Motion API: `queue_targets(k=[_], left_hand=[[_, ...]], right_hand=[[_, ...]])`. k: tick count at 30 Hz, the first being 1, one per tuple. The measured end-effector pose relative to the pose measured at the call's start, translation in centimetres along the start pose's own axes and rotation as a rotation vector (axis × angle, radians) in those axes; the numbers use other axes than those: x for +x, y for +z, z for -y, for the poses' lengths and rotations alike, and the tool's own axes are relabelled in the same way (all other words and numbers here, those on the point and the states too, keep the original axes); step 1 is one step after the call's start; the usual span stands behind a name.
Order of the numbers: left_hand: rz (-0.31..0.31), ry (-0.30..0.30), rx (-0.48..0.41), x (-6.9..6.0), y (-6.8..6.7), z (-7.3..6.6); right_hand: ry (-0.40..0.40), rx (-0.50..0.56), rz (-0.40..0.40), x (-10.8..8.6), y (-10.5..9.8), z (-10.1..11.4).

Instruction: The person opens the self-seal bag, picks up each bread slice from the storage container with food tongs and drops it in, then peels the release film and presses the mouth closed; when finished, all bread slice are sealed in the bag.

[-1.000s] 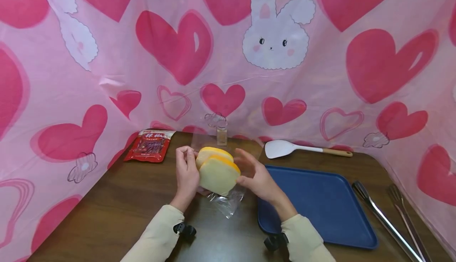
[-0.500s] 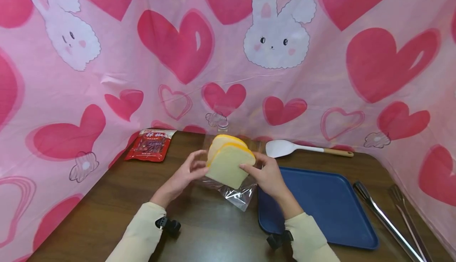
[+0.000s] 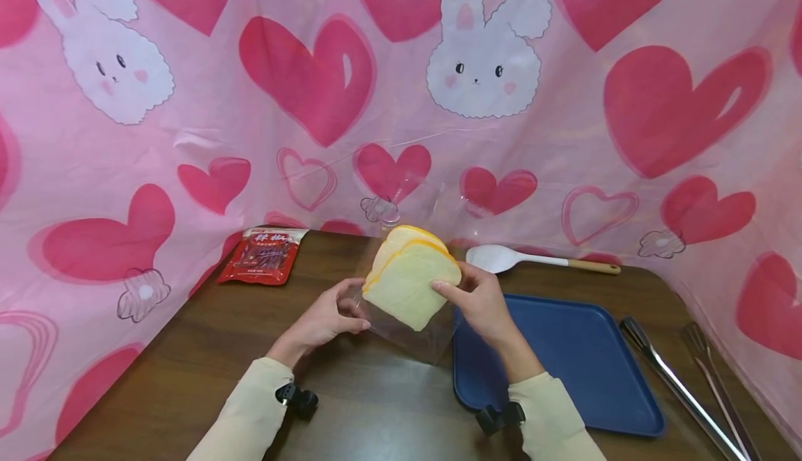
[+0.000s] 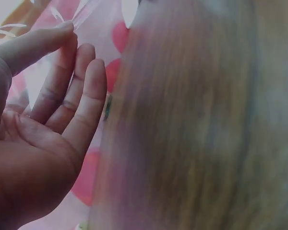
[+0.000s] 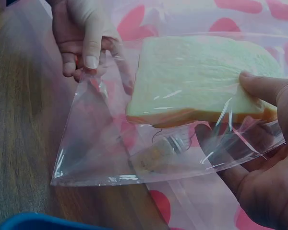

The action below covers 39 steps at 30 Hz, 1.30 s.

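Observation:
Two slices of bread (image 3: 413, 283), pale with orange-brown crusts, overlap inside a clear plastic bag (image 5: 96, 153). My right hand (image 3: 485, 308) grips the slices through the film at their right side. Its thumb lies on the front slice, and its fingers are behind. At the lower left of the bread, my left hand (image 3: 319, 318) pinches the edge of the bag between thumb and index finger. In the left wrist view the other fingers of the left hand (image 4: 53, 139) are loosely extended. The bag is held above the table, tilted, with its lower corner hanging down.
A small glass jar (image 5: 158, 153) shows through the film behind the bag. Back left lies a red food packet (image 3: 263, 255). To the right are a blue tray (image 3: 564, 363), a white spatula (image 3: 501, 259), metal tongs (image 3: 677, 384) and another metal utensil (image 3: 714, 370). A pink printed cloth stands behind the table.
The bread and bag have moved up and right with my right hand, which now grips the slices. My left hand has left the bread's left side and pinches the bag edge, drawing the film flatter.

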State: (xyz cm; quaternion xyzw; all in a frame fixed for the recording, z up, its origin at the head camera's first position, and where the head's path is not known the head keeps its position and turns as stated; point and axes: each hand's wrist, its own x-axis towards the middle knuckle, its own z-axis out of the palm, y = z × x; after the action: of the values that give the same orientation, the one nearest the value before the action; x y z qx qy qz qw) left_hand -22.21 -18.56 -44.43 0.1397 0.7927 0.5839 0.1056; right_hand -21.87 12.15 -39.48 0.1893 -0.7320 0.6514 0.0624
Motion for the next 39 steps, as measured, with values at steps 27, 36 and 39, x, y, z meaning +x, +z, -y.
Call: queue_targets(k=[27, 36, 39], left_hand=[[-0.479, 0.202, -0.35, -0.6, 2.7, -5.7], [-0.616, 0.244, -0.403, -0.6, 2.6, -6.1], [-0.647, 0.269, -0.424, -0.7, 2.4, -6.4]], right_hand=[[-0.059, -0.174, 0.187, 0.1, 0.0, -0.3], [-0.086, -0.115, 0.056, 0.1, -0.2, 0.3], [-0.1, -0.057, 0.009, 0.3, -0.5, 0.5]])
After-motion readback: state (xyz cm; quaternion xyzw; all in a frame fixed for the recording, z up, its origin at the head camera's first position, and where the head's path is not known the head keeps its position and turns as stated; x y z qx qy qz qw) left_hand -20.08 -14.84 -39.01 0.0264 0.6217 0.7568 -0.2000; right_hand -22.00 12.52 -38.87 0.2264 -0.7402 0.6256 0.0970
